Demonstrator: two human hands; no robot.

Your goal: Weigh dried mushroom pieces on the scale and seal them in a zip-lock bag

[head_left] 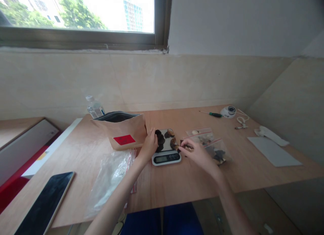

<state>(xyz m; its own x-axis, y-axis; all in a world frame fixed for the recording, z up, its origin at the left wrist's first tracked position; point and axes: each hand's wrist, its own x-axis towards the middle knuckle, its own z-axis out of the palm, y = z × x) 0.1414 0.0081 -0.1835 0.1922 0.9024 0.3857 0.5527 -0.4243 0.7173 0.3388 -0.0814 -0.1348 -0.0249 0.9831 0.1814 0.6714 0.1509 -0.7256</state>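
Note:
A digital kitchen scale stands mid-table, its platform heaped with dark, dried, curled pieces, possibly fungus, and some browner ones. My left hand is against the left side of the heap, its fingertips touching the dark pieces. My right hand is at the scale's right edge, with finger and thumb pinching a small dark piece. Just beyond that hand lie two clear zip bags holding similar pieces.
A kraft paper bag with a red label stands left of the scale, and a clear plastic bag lies before it. Also present are a phone, water bottle, screwdriver, white roll and grey sheet.

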